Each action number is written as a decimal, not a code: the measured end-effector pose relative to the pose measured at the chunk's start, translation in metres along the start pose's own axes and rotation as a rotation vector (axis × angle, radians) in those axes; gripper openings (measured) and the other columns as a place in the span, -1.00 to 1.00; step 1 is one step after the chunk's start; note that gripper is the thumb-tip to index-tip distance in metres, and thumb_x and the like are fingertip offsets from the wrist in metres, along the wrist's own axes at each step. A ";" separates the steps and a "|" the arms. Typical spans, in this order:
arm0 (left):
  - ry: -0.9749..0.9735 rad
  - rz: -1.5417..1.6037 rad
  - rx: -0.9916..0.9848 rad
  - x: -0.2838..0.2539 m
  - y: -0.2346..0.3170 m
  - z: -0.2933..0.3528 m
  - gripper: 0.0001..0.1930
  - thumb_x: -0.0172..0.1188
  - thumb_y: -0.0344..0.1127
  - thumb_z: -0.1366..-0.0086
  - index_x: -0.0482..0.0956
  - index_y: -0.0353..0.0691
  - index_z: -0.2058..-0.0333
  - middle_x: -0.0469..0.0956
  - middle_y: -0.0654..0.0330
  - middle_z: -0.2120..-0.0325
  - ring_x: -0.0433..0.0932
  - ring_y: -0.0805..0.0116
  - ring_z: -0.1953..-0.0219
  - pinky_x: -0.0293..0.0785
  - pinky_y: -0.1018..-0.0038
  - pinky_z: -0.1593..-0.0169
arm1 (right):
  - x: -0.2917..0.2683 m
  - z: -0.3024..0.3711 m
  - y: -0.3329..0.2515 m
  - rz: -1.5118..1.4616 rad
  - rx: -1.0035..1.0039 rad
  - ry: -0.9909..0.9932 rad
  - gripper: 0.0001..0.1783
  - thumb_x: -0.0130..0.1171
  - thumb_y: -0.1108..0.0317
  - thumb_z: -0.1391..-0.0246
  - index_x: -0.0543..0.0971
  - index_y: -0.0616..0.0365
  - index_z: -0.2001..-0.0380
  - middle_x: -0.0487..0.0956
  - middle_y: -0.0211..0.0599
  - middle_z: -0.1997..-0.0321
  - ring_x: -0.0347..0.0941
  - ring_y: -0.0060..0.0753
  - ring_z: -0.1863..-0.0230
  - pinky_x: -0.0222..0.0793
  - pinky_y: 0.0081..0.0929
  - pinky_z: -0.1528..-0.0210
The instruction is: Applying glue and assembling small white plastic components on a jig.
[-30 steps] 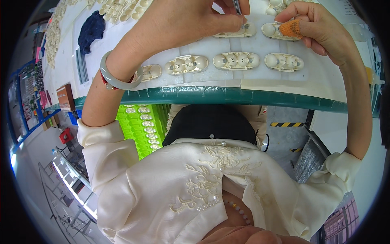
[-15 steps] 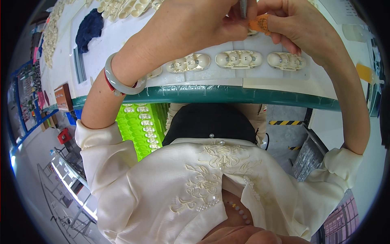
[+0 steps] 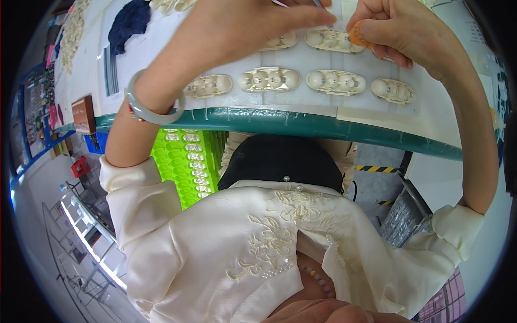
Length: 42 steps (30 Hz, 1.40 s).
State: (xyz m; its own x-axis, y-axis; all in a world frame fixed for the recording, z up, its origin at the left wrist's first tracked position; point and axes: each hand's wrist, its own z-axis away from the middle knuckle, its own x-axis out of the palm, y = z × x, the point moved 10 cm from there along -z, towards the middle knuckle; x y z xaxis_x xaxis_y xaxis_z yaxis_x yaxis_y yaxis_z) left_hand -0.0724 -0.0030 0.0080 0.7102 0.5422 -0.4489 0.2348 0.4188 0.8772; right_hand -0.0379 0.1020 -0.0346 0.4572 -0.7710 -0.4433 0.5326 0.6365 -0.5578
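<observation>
My left hand [image 3: 264, 24] is at the top of the view, with a slim metal tool [image 3: 318, 2] between its fingers. Most of that tool is cut off by the upper edge. On the thumb tip of my right hand [image 3: 412, 35] sits an orange textured cap that looks like a rubber finger cot [image 3: 360, 33]. The thumb and forefinger come together at the right end of an oval cream plastic part [image 3: 331, 40] with rounded domes. Similar cream parts [image 3: 269, 79] lie in a row nearer to me, and others are partly hidden under my hands.
Navy cloth [image 3: 128, 27] lies at the far left, beside grey strips [image 3: 110, 72]. Loose cream pieces [image 3: 78, 32] are heaped farther left. A green edge [image 3: 269, 116] bounds the table's front. Below it stand bright green trays [image 3: 175, 167] holding parts. A brown box [image 3: 83, 114] is at left.
My left hand has drawn away from my right hand toward the left, uncovering more cream parts. My right hand has shifted slightly right. The view has moved a little too.
</observation>
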 end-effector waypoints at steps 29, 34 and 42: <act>-0.042 -0.144 0.151 0.016 0.009 -0.003 -0.90 0.22 -0.56 0.03 0.49 -0.36 0.49 0.54 0.19 0.58 0.53 0.52 0.51 0.53 0.60 0.38 | 0.002 -0.005 0.002 -0.193 -0.051 -0.130 -0.86 0.15 0.45 0.05 0.56 0.32 0.41 0.50 -0.34 0.63 0.29 -0.67 0.71 0.11 -0.71 0.71; -0.002 -0.160 0.174 0.013 0.011 -0.001 -0.90 0.23 -0.55 0.05 0.49 -0.34 0.51 0.55 0.18 0.59 0.56 0.51 0.50 0.55 0.59 0.41 | 0.014 -0.011 -0.011 -0.095 -0.125 -0.153 -0.85 0.15 0.47 0.02 0.58 0.32 0.36 0.50 -0.35 0.63 0.25 -0.70 0.72 0.05 -0.74 0.73; 0.022 -0.145 0.212 0.011 0.011 -0.001 -0.88 0.25 -0.54 0.07 0.48 -0.33 0.52 0.54 0.18 0.61 0.55 0.49 0.53 0.54 0.59 0.42 | 0.005 -0.018 -0.004 -0.077 -0.155 -0.090 -0.86 0.12 0.49 0.09 0.57 0.31 0.41 0.51 -0.32 0.61 0.29 -0.73 0.73 0.08 -0.78 0.77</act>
State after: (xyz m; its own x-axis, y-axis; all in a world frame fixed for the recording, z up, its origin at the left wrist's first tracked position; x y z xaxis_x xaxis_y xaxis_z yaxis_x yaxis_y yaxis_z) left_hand -0.0622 0.0083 0.0123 0.6449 0.5042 -0.5744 0.4687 0.3326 0.8183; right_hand -0.0501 0.0951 -0.0474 0.4849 -0.8080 -0.3346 0.4558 0.5600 -0.6919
